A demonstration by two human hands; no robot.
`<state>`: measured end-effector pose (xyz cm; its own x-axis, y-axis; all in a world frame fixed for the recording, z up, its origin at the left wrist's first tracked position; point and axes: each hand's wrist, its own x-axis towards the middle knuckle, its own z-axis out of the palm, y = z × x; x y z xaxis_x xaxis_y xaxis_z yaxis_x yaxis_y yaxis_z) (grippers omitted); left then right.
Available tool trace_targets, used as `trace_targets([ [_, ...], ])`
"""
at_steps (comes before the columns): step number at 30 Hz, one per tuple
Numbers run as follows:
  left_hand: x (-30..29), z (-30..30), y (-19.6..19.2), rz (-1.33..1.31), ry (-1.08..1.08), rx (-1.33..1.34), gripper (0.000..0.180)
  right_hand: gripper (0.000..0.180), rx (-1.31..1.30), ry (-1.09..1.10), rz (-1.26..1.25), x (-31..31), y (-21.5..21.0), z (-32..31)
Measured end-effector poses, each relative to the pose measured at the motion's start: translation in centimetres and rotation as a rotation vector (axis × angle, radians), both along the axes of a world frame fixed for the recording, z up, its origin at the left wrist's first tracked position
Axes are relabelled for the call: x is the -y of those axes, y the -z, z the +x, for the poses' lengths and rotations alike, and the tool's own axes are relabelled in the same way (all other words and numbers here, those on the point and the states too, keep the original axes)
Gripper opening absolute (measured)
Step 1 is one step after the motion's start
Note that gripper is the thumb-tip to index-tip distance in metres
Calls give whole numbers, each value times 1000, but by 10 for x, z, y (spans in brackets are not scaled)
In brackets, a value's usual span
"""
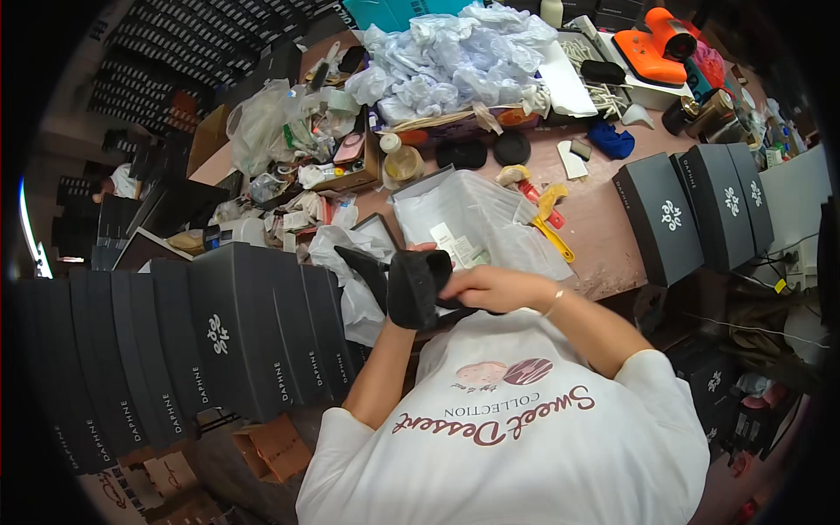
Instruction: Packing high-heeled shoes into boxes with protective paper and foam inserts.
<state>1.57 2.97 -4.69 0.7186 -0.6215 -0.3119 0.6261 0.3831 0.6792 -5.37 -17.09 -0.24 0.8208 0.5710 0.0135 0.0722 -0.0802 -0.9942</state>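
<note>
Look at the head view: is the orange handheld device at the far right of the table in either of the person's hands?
No. The orange device rests at the table's far end, while both hands hold a black shoe.

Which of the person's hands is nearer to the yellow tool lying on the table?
Right. The right hand grips the black shoe just below and left of the yellow tool. The left hand is hidden behind the shoe, farther left of the tool.

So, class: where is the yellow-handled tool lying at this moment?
In the head view, the yellow-handled tool lies on the worn tabletop, right of centre, just right of the clear plastic bag and left of the upright dark boxes.
</note>
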Motion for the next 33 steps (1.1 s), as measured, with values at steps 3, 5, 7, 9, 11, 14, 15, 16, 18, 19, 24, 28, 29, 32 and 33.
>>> trace_targets([
  [3,-6,12,2,-91,-218,53,43,41,74,122,-29,26,-49,-15],
  [5,3,4,11,196,-245,326,42,24,511,359,-448,-5,-38,0],
  [7,2,11,25,290,-226,466,43,18,542,487,-481,-30,-14,11],
  [9,5,12,26,118,-208,296,43,31,284,171,-343,-9,-12,9],
  [11,-19,20,58,-18,-409,-82,45,38,151,59,-204,13,-10,0],
  [14,-13,12,27,-52,-197,-85,36,41,277,456,-327,25,-63,3],
  [15,-10,0,38,-82,-166,-276,35,43,306,488,-325,18,-61,11],
  [16,12,-15,19,19,-92,-221,40,45,333,524,-318,10,-49,20],
  [18,22,-34,3,234,83,-113,56,30,177,401,-185,13,-17,29],
  [19,26,-44,-2,333,170,-60,65,23,102,430,-264,13,-19,27],
  [24,-71,-54,59,1165,-535,582,55,33,111,486,-470,16,35,34],
  [28,-118,-33,114,1404,-371,495,38,37,192,442,-366,-14,14,46],
  [29,-122,-24,115,1370,-348,416,35,37,173,401,-351,-20,16,44],
  [32,-129,-10,117,1372,-118,395,28,38,69,316,-262,-37,36,41],
  [33,-127,-8,110,1300,-168,398,29,39,-64,296,-242,-45,39,40],
])
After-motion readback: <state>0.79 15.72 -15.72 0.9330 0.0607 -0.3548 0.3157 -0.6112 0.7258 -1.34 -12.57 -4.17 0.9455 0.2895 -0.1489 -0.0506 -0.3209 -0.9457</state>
